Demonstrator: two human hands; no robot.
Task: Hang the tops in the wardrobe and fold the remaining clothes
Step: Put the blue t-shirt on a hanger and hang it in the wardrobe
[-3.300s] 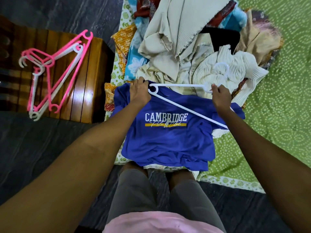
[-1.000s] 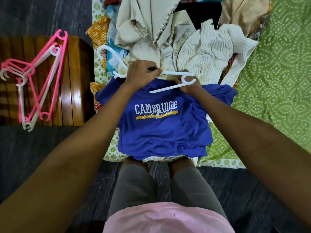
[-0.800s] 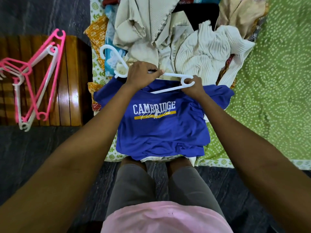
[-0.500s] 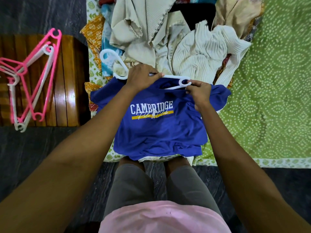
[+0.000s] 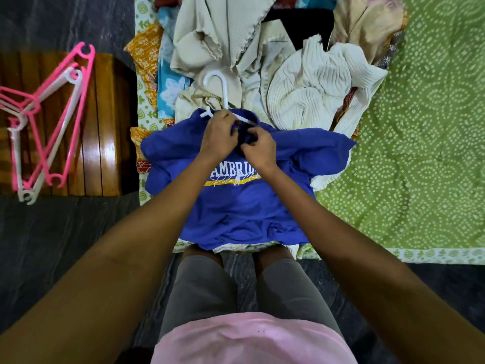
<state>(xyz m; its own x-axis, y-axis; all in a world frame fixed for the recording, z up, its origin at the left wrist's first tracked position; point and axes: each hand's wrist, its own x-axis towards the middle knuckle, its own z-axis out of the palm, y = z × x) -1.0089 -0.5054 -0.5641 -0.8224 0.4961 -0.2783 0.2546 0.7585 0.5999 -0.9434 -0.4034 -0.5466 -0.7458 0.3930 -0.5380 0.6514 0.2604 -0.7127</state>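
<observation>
A blue T-shirt with white lettering lies flat on the bed edge in front of me. A white hanger sticks out of its collar, hook pointing away; its arms are mostly hidden inside the shirt. My left hand grips the hanger at the collar. My right hand pinches the blue collar fabric right beside it. Behind the shirt is a heap of clothes, with a cream ribbed top and a beige garment on it.
Pink and white hangers lie on a wooden stool to the left. A green patterned bedsheet covers the bed to the right. Dark floor surrounds my legs.
The hanger has turned so its hook points away and its arms have gone inside the shirt's collar. Both hands have come together at the neck opening.
</observation>
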